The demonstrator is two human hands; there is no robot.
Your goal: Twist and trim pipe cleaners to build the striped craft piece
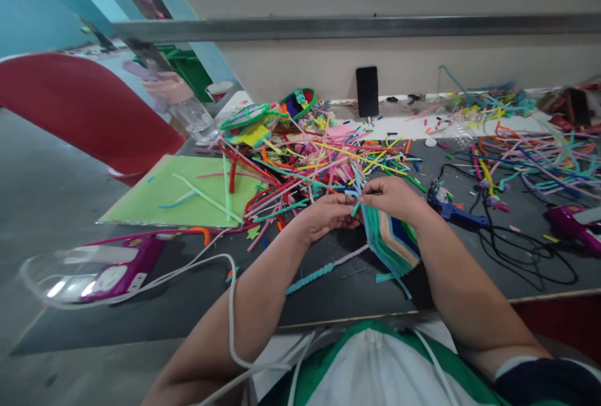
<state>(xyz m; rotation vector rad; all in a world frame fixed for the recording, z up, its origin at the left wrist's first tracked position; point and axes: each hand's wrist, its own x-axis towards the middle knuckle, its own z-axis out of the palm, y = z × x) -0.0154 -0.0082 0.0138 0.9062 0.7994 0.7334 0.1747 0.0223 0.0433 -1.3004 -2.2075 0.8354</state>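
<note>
A striped panel of pipe cleaners (pixel 389 240) in teal, beige, navy and green hangs from my fingers above the dark table. My right hand (pixel 394 198) pinches its upper end, where light blue pipe cleaner ends stick up. Close beside it, my left hand (pixel 326 215) has its fingers pressed together at the panel's upper left edge, near a short green end. What exactly the left fingertips grip is too small to make out. Beneath the hands lies a twisted pipe cleaner strand (pixel 312 278), part teal and part lilac.
Behind my hands spreads a heap of loose pipe cleaners (pixel 328 156). A green sheet (pixel 141 196), a magenta device (pixel 124 268) and a clear bottle (pixel 190 109) stand left. Rightward are a blue glue gun (pixel 457 212) and black cables (pixel 530 262). A phone (pixel 367 92) leans on the wall.
</note>
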